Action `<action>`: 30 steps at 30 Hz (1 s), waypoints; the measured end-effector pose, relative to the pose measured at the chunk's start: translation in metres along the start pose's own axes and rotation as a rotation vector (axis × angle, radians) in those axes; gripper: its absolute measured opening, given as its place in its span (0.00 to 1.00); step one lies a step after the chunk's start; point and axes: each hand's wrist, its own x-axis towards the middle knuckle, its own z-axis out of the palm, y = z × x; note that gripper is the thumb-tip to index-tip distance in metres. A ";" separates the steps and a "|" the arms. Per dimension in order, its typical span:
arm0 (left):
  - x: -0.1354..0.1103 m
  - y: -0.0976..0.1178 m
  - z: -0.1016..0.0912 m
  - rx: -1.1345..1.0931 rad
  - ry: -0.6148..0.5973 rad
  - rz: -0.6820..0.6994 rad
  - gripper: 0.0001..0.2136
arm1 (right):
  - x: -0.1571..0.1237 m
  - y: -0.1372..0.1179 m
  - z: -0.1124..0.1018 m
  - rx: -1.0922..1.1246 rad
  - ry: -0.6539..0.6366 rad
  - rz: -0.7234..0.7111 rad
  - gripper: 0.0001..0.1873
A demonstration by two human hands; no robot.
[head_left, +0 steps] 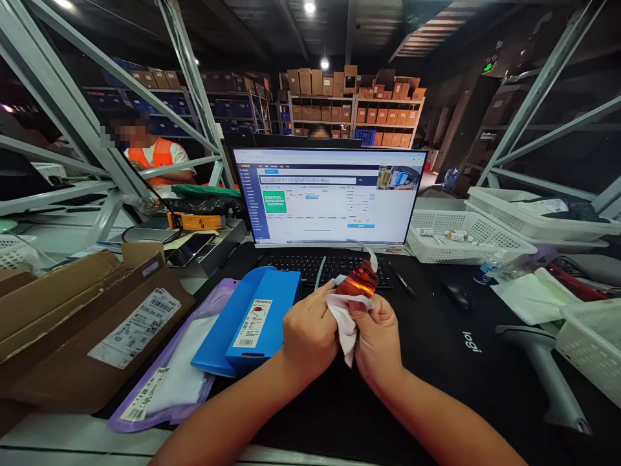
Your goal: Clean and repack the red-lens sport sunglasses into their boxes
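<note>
Both my hands are closed together over the black desk mat (436,362), in front of the keyboard (330,266). My left hand (308,333) and my right hand (376,336) grip a small shiny orange-red packet (358,279) with a white paper or cloth piece (345,323) hanging between them. A thin white strip curls up from the packet's top. To the left of my left hand lies a blue box (255,317) with a white label.
A monitor (330,194) stands behind the keyboard. A cardboard box (72,323) and a purple bag (165,382) lie at left. White baskets (466,236), a mouse (457,296), a pen (402,279) and a barcode scanner (543,369) are at right. A person in an orange vest (158,158) sits behind metal racks.
</note>
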 end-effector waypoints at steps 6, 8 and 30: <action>0.004 -0.006 -0.004 -0.093 -0.008 0.103 0.05 | 0.024 -0.033 -0.001 -0.012 -0.018 0.084 0.32; 0.005 -0.007 -0.002 -0.121 -0.022 0.143 0.05 | 0.032 -0.043 -0.003 -0.037 -0.013 0.053 0.30; 0.007 -0.012 -0.006 -0.174 0.002 -0.046 0.03 | 0.000 0.001 0.000 -0.328 -0.023 -0.321 0.34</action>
